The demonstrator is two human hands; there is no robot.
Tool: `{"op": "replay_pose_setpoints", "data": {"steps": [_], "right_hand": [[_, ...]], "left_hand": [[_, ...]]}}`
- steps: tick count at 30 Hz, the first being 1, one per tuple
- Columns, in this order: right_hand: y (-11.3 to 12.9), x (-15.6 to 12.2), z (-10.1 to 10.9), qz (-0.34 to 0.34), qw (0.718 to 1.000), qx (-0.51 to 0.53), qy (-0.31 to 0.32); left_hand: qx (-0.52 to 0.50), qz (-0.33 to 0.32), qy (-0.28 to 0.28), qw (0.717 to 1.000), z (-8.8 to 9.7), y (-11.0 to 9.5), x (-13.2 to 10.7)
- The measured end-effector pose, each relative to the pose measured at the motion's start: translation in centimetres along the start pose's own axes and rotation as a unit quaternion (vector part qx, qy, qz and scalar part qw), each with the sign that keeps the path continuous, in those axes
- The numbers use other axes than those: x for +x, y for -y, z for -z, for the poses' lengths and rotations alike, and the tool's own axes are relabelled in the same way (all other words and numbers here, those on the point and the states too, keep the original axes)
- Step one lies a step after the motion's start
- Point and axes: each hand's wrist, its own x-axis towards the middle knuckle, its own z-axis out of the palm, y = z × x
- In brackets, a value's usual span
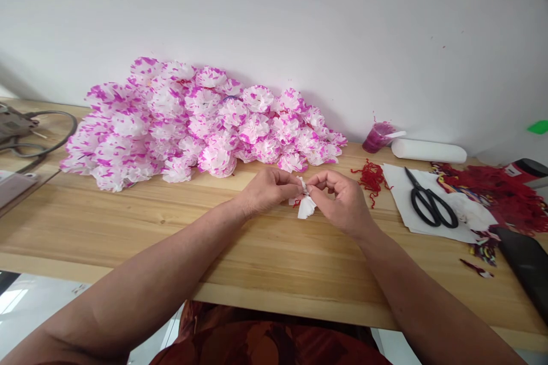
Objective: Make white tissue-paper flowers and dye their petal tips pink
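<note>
One wood-grained table [278, 279], white wall [274, 17] behind — pleated white paper [306, 208] held

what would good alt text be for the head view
A left hand and a right hand pinch a small white paper piece over a wooden table. Behind them, white-and-pink flowers are heaped along a wall; to the right, black scissors lie on white sheets beside red yarn.
</note>
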Motion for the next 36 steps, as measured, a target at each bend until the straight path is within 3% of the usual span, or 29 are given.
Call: {"op": "replay_pose_setpoints", "data": {"steps": [24,29,36], "right_hand": [[-0.08,-0.03,-0.20,0.006,1.000,-0.004,-0.001],[-0.10,-0.31,-0.06,0.043,0.999,0.008,-0.011],[0.10,-0.43,-0.20,0.091,0.993,-0.058,-0.039]], "left_hand": [[0.055,0.001,-0.033,0.998,-0.08,0.40,0.17],[0.042,-0.001,-0.059,0.997,-0.17,0.31,0.13],[0.072,-0.021,-0.068,0.995,-0.34,0.40,0.10]]}}
